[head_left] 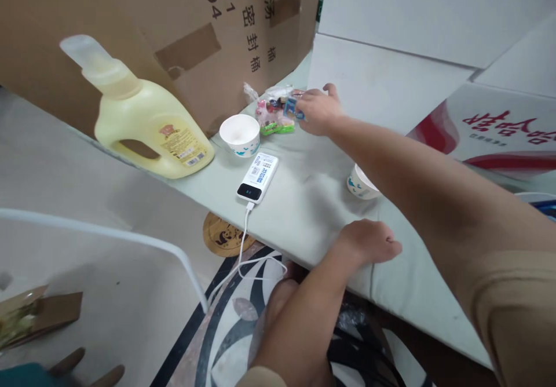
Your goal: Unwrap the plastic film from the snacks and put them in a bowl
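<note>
My right hand point(320, 109) reaches to the back of the bench, its fingertips closed on a small blue packet point(290, 108). Beside that packet lies a cluster of small colourful wrapped items point(273, 106) in clear plastic, with bright green pieces at the front. My left hand point(369, 241) is curled into a fist above the front edge; whatever its fingers hold, if anything, is hidden. A white paper bowl point(246, 146) with blue print stands left of the cluster. Under my right forearm, a second paper bowl point(360, 185) is partly covered.
A white power bank point(257, 178) with a plugged-in cable point(243, 242) lies on the pale bench cover point(304, 201). At the left stands a large yellow detergent bottle point(152, 120). Behind are a cardboard box point(130, 4) and white cartons point(391, 80). A round wooden stool top point(221, 233) shows below.
</note>
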Tool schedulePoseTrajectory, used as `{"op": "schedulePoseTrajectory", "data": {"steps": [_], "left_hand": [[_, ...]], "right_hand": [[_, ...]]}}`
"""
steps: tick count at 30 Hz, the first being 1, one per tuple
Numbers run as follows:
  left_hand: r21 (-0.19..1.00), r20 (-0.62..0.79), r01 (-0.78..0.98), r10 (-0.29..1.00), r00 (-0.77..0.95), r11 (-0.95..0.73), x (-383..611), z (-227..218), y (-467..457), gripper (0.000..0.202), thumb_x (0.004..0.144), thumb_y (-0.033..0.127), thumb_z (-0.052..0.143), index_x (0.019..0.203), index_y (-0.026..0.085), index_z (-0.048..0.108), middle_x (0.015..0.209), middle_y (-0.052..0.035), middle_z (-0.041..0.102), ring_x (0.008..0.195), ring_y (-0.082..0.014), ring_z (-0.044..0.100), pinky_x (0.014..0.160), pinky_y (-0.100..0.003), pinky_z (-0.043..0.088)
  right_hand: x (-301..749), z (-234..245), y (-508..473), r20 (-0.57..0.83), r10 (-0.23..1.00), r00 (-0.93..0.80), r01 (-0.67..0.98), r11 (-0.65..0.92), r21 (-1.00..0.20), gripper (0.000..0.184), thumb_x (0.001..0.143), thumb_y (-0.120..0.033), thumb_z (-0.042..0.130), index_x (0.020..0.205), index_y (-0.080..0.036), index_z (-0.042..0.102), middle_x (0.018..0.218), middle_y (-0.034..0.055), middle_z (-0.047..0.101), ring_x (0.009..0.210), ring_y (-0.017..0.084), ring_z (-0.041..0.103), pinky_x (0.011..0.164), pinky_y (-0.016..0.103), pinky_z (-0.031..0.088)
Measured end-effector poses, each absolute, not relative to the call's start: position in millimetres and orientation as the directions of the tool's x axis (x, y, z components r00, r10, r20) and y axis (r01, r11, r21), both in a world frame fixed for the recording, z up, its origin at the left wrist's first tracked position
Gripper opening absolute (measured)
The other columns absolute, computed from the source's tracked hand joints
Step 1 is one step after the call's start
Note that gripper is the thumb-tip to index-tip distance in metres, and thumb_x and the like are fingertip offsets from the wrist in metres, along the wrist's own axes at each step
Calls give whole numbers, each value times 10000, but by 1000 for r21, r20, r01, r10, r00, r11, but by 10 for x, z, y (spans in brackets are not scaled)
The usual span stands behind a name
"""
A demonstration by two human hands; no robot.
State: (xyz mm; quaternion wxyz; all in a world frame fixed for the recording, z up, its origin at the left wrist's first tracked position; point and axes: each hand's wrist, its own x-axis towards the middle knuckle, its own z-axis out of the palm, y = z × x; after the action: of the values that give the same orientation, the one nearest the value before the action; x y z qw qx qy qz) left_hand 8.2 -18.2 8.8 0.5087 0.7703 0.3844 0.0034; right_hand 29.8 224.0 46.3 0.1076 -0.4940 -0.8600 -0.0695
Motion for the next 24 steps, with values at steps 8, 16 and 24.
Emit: {"op": "schedulePoseTrajectory", "data": {"steps": [8,16,24], "left_hand": [[762,-382,569,494,781,-311,230,151,-303,362,851,376,514,546,214,407,572,-7,493,612,-168,471,589,-314,308],[880,-292,445,555,779,-163,606,-38,-424,369,876,420,554,600,199,451,586,25,479,580,-119,439,572,-282,313],[824,-352,-7,522,777,566,989,-74,-564,474,780,532,723,1076,192,578,1021,-53,653,850,-160,638,734,-290,543]], "right_hand": [[1359,786,480,556,831,9,671,407,-620,284,871,-416,606,1105,-298,497,1041,37,610,913,227,620,789,396,544],[2333,-278,-1429,406,625,667,495,36,-868,432,753,-362,678,1129,-289,477,977,40,614,838,223,664,773,407,576],[2370,-431,-1523,497,853,163,771,205,-604,240,817,-213,546,1006,-291,672,1093,97,712,1142,279,668,1017,504,537]]}}
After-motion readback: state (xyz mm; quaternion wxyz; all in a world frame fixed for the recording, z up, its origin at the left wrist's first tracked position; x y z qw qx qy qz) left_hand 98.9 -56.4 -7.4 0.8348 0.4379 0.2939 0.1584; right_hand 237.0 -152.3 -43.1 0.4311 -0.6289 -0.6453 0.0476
